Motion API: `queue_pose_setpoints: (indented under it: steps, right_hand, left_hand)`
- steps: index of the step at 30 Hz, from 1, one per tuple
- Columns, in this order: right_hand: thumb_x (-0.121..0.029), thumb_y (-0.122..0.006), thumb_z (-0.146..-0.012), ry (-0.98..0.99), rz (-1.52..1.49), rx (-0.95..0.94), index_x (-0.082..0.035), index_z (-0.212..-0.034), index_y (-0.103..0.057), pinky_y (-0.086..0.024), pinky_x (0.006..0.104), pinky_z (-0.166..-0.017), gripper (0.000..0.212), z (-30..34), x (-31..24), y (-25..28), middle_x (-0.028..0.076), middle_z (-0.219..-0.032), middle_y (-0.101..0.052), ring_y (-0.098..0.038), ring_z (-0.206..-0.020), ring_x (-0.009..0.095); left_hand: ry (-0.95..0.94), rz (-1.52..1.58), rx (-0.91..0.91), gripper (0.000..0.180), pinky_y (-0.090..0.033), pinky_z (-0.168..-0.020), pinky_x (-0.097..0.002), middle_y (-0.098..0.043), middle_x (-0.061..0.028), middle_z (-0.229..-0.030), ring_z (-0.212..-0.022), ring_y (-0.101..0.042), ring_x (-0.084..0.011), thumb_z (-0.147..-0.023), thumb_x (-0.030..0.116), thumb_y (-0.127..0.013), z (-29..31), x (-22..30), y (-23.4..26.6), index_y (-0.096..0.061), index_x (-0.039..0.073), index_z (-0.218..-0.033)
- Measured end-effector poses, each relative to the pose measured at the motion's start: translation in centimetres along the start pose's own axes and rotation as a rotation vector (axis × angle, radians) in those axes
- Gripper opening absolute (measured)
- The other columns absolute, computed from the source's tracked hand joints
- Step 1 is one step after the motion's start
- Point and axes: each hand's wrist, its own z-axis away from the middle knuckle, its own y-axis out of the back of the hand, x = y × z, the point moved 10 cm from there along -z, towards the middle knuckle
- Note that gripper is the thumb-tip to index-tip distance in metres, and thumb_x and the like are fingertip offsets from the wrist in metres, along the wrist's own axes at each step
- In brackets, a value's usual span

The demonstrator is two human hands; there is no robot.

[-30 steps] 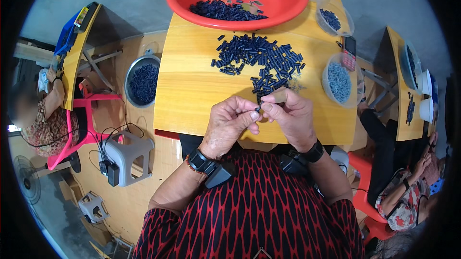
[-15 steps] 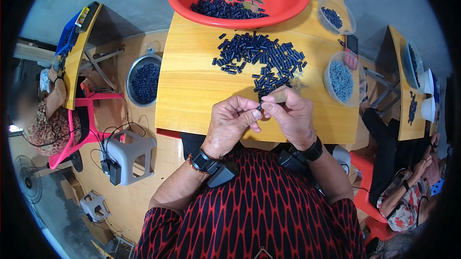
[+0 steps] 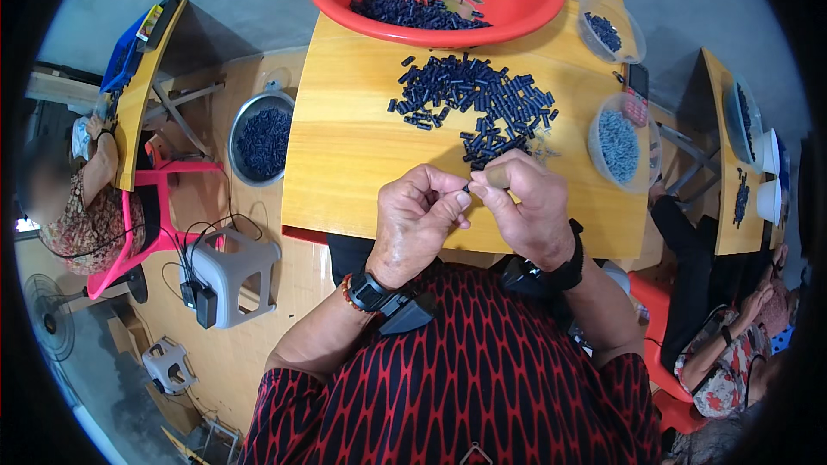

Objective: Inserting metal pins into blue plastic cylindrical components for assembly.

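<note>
Over the near edge of the yellow table, my two hands meet fingertip to fingertip. My left hand pinches a small black cylindrical piece, mostly covered by the fingers. Thumb and index finger of my right hand press together at the piece's end; whatever lies between them is too small to make out. A tan wrap covers a finger of that hand. Just beyond my fingertips lies a loose pile of black cylindrical pieces, with a few small grey bits at its right.
A red basin of black pieces stands at the far edge. Clear tubs hold grey-blue parts and dark parts on the right. A metal bowl sits left of the table, near a grey stool. Other people sit at side tables.
My right wrist has turned a little, and its fingers have shifted slightly at the piece. My left hand keeps its pinch. The whole view has moved slightly.
</note>
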Motion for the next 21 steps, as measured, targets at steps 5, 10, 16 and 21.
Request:
queue_pose_setpoints:
  steps: [5, 10, 16, 21]
  right_hand:
    - [0.005, -0.068, -0.082, 0.084, -0.047, -0.033, 0.001, -0.087, -0.063, -0.05, 0.0326, -0.059, 0.009, 0.4, -0.4, -0.3, 0.013, -0.079, -0.063, -0.063, -0.067, 0.026]
    - [0.006, -0.066, -0.083, 0.06, -0.084, -0.081, 0.001, -0.089, -0.063, -0.05, 0.0309, -0.062, 0.008, 0.5, -0.4, -0.3, 0.012, -0.08, -0.063, -0.063, -0.07, 0.024]
    - [0.005, -0.066, -0.086, -0.143, -0.242, -0.197, 0.002, -0.095, -0.065, -0.05, 0.0289, -0.067, 0.01, 2.2, 2.7, -1.1, 0.01, -0.085, -0.064, -0.063, -0.076, 0.017]
    - [0.001, -0.07, -0.085, -0.293, -0.465, -0.172, 0.002, -0.114, -0.065, -0.051, 0.0251, -0.071, 0.029, 2.7, 4.1, -1.2, 0.008, -0.092, -0.062, -0.064, -0.079, 0.015]
  left_hand:
    - [0.002, 0.064, -0.009, 0.009, -0.06, -0.065, -0.027, -0.067, -0.0103, -0.092, -0.071, -0.065, -0.0128, -0.092, -0.004, -0.063, 0.2, 0.3, -0.1, -0.06, -0.006, -0.1]
    - [0.049, 0.091, -0.036, 0.006, -0.058, -0.064, -0.0249, -0.067, -0.0097, -0.087, -0.071, -0.064, -0.0117, -0.092, -0.004, -0.062, 0.0, 0.7, -0.4, -0.061, -0.006, -0.098]
    - [0.098, 0.131, -0.041, 0.006, -0.06, -0.063, -0.0277, -0.068, -0.0105, -0.089, -0.069, -0.066, -0.0139, -0.091, -0.003, -0.063, 0.2, -1.0, -0.5, -0.061, -0.004, -0.097]
    - [0.19, 0.269, -0.029, 0.007, -0.058, -0.06, -0.0275, -0.068, -0.01, -0.088, -0.066, -0.065, -0.0145, -0.092, 0.0, -0.063, -0.2, -2.0, -0.2, -0.062, -0.002, -0.098]
